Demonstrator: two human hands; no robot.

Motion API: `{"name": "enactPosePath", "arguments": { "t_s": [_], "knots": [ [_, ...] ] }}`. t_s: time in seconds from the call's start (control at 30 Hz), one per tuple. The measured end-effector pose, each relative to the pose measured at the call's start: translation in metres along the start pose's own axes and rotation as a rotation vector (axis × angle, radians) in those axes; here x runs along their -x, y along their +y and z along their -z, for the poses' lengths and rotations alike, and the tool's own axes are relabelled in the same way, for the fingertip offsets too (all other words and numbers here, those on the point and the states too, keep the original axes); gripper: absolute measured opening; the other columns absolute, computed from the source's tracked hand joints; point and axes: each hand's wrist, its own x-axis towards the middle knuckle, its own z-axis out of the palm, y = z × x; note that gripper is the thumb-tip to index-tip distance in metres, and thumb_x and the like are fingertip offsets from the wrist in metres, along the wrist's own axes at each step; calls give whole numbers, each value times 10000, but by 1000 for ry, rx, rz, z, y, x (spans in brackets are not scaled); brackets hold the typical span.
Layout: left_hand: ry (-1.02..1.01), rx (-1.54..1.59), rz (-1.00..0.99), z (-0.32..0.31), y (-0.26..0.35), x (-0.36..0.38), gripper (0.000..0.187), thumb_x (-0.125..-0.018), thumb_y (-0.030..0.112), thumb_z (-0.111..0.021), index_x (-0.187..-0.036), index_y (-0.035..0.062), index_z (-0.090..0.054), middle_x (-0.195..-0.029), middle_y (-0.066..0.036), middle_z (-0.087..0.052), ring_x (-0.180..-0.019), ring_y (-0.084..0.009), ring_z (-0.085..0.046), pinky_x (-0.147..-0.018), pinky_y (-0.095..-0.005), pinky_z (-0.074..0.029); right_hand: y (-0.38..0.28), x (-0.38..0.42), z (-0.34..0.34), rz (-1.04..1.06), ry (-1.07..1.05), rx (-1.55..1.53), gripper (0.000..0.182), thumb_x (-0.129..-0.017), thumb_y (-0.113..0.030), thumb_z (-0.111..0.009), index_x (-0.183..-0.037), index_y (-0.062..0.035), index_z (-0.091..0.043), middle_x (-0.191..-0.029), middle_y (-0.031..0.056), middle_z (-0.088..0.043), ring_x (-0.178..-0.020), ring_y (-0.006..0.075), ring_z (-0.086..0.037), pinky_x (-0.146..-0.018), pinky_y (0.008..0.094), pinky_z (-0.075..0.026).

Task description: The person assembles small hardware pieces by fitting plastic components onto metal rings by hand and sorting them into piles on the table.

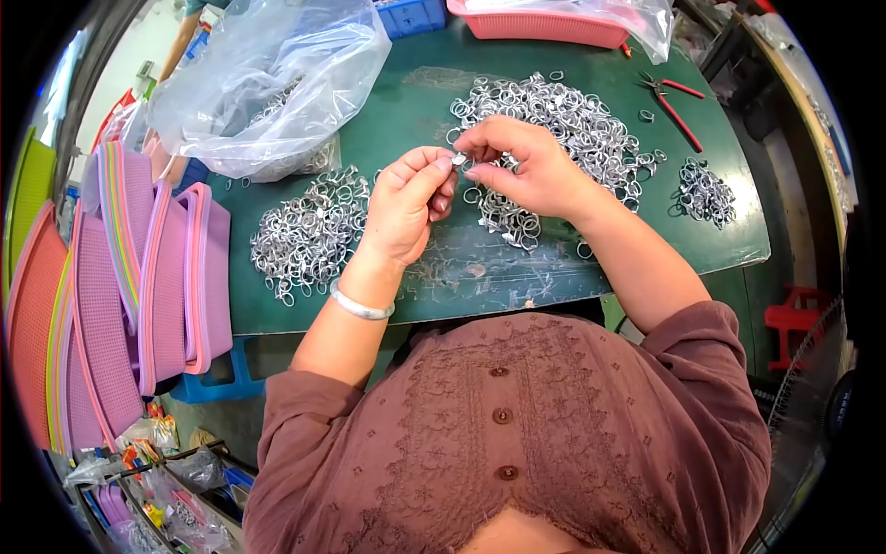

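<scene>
Above the green table, my left hand (406,203) pinches a small silver ring (459,160) between thumb and forefinger. My right hand (526,168) meets it from the other side, its thumb and forefinger curled around the same ring; the exact contact is partly covered by the fingertips. Behind and beneath the right hand spreads a large heap of silver rings (591,129). A smaller pile of rings (309,235) lies beside my left wrist, which wears a silver bangle.
Red-handled pliers (678,111) and a little cluster of darker rings (706,192) lie on the table's (434,102) right side. A clear plastic bag (277,83) stands back left, a pink basket (544,28) at the far edge. Stacked purple baskets (208,277) crowd the left.
</scene>
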Motion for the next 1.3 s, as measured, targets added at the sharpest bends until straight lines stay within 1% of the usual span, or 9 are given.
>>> {"name": "enactPosePath", "arguments": {
  "t_s": [0.17, 0.4, 0.6, 0.7, 0.9, 1.0, 1.1, 1.23, 1.3],
  "knots": [
    [40, -39, -7, -1, 1, 1, 97, -872, 115, -520, -910, 40, -570, -664, 6, -497, -538, -57, -396, -467, -186, -304, -2, -2, 1, 62, 13, 109, 246, -673, -12, -667, -903, -19, -582, -776, 88, -565, -700, 225, -568, -626, 309, -468],
    [66, -53, -10, -3, 1, 5, 102, -851, 91, -533, -924, 35, -576, -669, 13, -487, -549, -55, -397, -485, -181, -314, -4, -2, 1, 108, 28, 180, 246, -663, -21, -669, -892, -15, -580, -803, 97, -567, -755, 270, -564, -647, 340, -467],
    [110, -153, -27, -6, -4, 3, 116, -865, 127, -545, -931, 37, -577, -672, 22, -486, -562, -49, -399, -491, -179, -315, -8, -3, 1, 182, 30, 263, 262, -650, -24, -667, -897, -27, -581, -808, 97, -559, -766, 282, -556, -658, 354, -466],
    [86, -39, 19, -3, -6, 2, 137, -878, 147, -527, -944, 35, -571, -667, 20, -478, -553, -54, -389, -481, -180, -306, -9, -1, 1, 167, 19, 264, 302, -663, -30, -663, -950, -32, -569, -804, 92, -557, -757, 273, -558, -663, 351, -465],
    [-146, 406, 162, 15, -7, -2, 189, -901, 199, -488, -981, 30, -522, -685, 9, -439, -559, -74, -361, -460, -189, -299, -9, -4, 5, 128, 102, 213, 316, -691, -28, -645, -993, -38, -554, -796, 90, -554, -742, 262, -554, -662, 353, -460],
    [-163, 450, 174, 14, -4, 0, 181, -901, 190, -484, -977, 28, -508, -690, 5, -437, -568, -77, -363, -462, -185, -301, -5, -3, 7, 137, 115, 257, 262, -711, -20, -616, -966, -41, -559, -794, 95, -559, -749, 277, -557, -661, 355, -458],
    [-166, 467, 182, 15, -4, 1, 181, -900, 186, -484, -976, 24, -508, -690, 0, -442, -569, -79, -367, -464, -183, -303, 1, -3, 6, 168, 137, 327, 254, -721, 20, -610, -969, -27, -579, -790, 93, -569, -719, 241, -563, -641, 313, -462],
    [-136, 458, 185, 16, -5, 5, 176, -900, 189, -481, -958, 27, -516, -692, -4, -442, -577, -82, -370, -469, -184, -306, 8, -3, 6, 152, 167, 356, 184, -741, 40, -579, -911, -27, -599, -805, 101, -579, -731, 251, -569, -638, 313, -462],
    [-111, 458, 183, 17, -5, 6, 174, -899, 192, -481, -947, 30, -521, -692, -7, -442, -581, -83, -373, -469, -187, -306, 10, -3, 7, 125, 175, 362, 143, -744, 17, -574, -875, -30, -602, -788, 102, -580, -737, 273, -570, -655, 336, -463]
  ]
}}
